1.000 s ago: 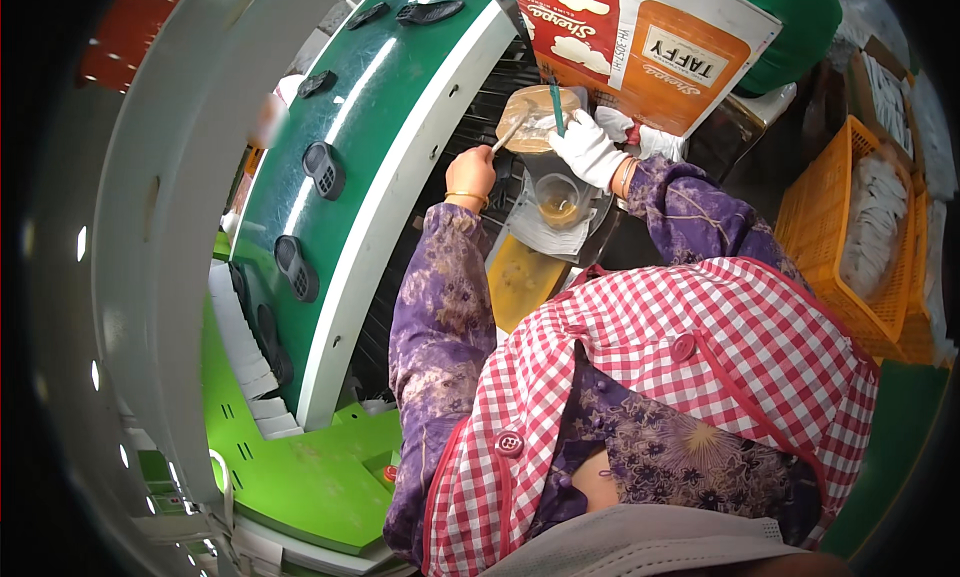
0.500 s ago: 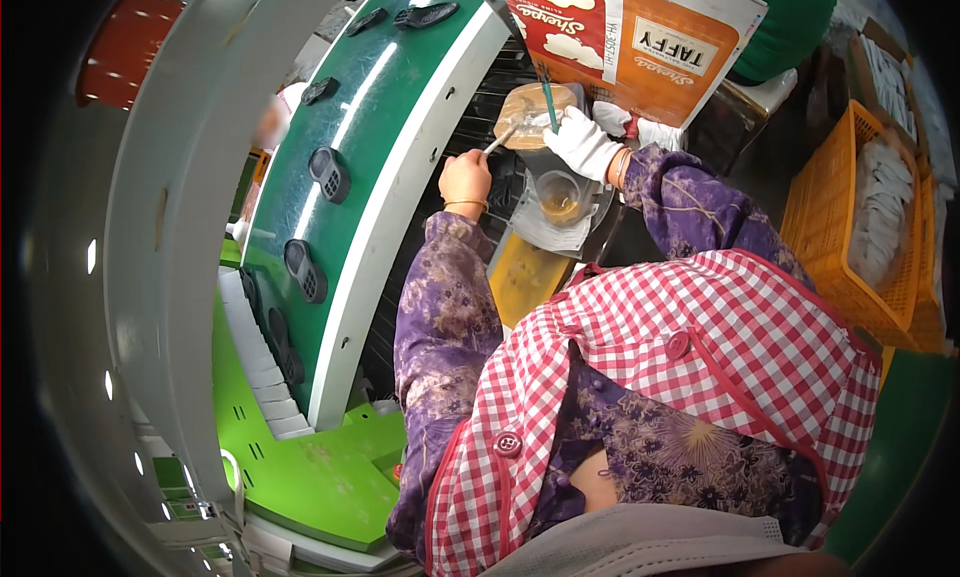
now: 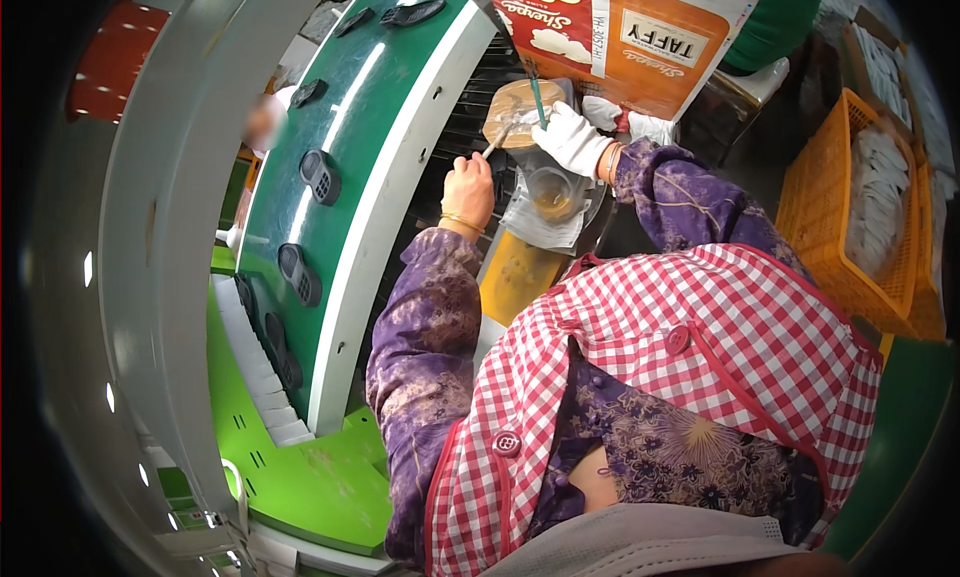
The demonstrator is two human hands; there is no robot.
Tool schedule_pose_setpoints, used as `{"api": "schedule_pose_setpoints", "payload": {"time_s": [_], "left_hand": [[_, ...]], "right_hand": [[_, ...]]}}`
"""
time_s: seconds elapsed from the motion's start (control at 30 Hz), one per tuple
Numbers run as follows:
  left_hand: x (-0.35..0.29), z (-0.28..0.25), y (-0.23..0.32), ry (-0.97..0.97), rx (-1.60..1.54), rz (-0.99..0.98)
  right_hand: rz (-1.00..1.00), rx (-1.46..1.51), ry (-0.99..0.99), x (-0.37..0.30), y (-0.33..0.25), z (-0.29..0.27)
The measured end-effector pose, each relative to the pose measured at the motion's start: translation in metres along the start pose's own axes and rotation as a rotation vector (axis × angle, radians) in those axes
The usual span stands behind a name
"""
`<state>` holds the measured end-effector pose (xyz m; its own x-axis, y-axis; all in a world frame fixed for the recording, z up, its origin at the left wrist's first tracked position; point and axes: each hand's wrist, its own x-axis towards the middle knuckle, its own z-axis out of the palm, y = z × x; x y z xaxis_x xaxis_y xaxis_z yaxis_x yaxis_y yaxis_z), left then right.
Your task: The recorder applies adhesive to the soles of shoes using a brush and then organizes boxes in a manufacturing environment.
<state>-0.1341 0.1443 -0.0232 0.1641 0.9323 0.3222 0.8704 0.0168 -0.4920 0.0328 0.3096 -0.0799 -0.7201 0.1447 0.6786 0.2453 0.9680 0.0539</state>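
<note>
My bare left hand [image 3: 467,190] is closed round a thin pale stick [image 3: 495,143], whose far end touches a round tan pad [image 3: 512,107] with a clear, shiny film on top. In a white glove, my right hand [image 3: 573,141] pinches a thin teal-handled tool [image 3: 538,100], held upright beside the pad; its darker end points away from me. Just below the gloved hand stands a clear cup [image 3: 553,193] with a little amber liquid in it. White paper [image 3: 530,223] lies under the cup, and a yellow board [image 3: 520,277] is nearer to me.
Several dark shoe soles [image 3: 320,177] lie on a green conveyor [image 3: 342,147] with a white side rail [image 3: 400,192] to my left. An orange and red carton [image 3: 652,37] stands beyond my hands. Orange crates [image 3: 820,192] hold wrapped white items at right. A person sits across the conveyor.
The view has shifted slightly. My left hand has drawn a little toward me along with the stick; my right hand still holds the teal-handled tool in nearly the same spot.
</note>
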Motion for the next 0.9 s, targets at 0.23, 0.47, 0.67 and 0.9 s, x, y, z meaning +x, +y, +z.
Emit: {"api": "schedule_pose_setpoints", "payload": {"time_s": [0.23, 0.47, 0.67, 0.9], "left_hand": [[-0.006, -0.013, -0.018, -0.010, -0.058, 0.084], [0.014, -0.025, -0.034, -0.224, -0.544, -0.482], [0.034, -0.024, -0.030, -0.422, -1.118, -0.675], [0.056, -0.015, -0.023, -0.661, -1.271, -0.766]], "right_hand": [[0.005, -0.007, 0.046, -0.002, -0.001, 0.002], [-0.044, -0.017, 0.052, -0.002, 0.003, -0.004], [-0.031, 0.011, 0.129, -0.009, 0.006, -0.008], [-0.027, 0.024, 0.221, -0.010, 0.004, -0.009]]}}
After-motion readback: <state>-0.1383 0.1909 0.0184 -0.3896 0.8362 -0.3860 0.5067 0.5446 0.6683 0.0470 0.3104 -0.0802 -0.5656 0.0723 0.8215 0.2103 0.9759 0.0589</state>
